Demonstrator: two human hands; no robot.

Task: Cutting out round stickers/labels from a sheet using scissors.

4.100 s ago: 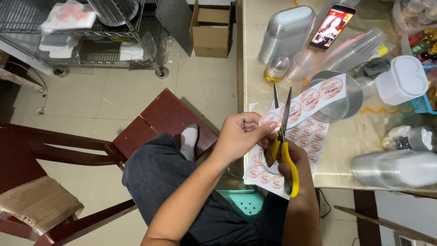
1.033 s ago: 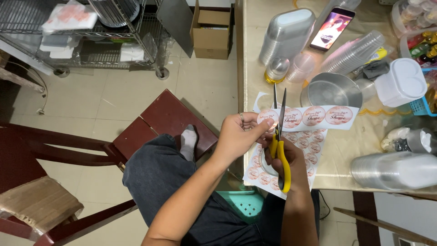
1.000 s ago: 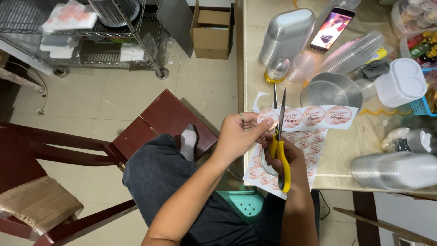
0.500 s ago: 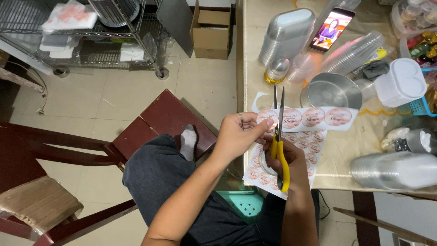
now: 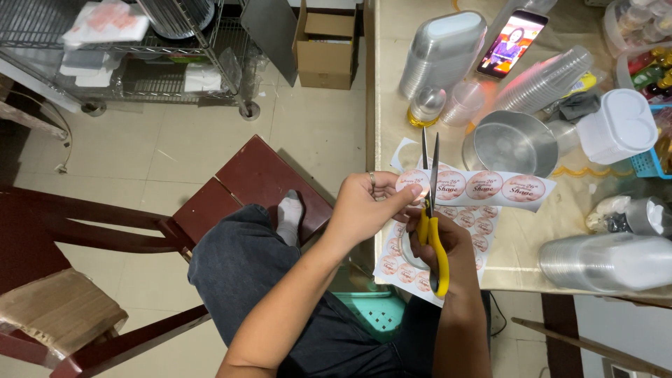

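Observation:
My left hand (image 5: 367, 206) pinches the left end of a white strip of round pink stickers (image 5: 490, 187), held level over the table edge. My right hand (image 5: 448, 241) grips yellow-handled scissors (image 5: 430, 210), blades pointing up and slightly apart, set against the strip between the first and second sticker. Under both hands a larger sheet of the same stickers (image 5: 420, 262) lies on the table and hangs over its front edge.
On the beige table (image 5: 532, 241) stand a metal bowl (image 5: 511, 143), stacks of clear plastic cups and lids (image 5: 539, 80), a white lidded container (image 5: 616, 126) and a propped phone (image 5: 511, 43). A dark red bench (image 5: 245, 182), a cardboard box (image 5: 325, 45) and a wire rack (image 5: 140, 63) stand on the tiled floor.
The sticker strip swung down from a raised tilt to level. The scissors have closed in on the strip between the two leftmost stickers.

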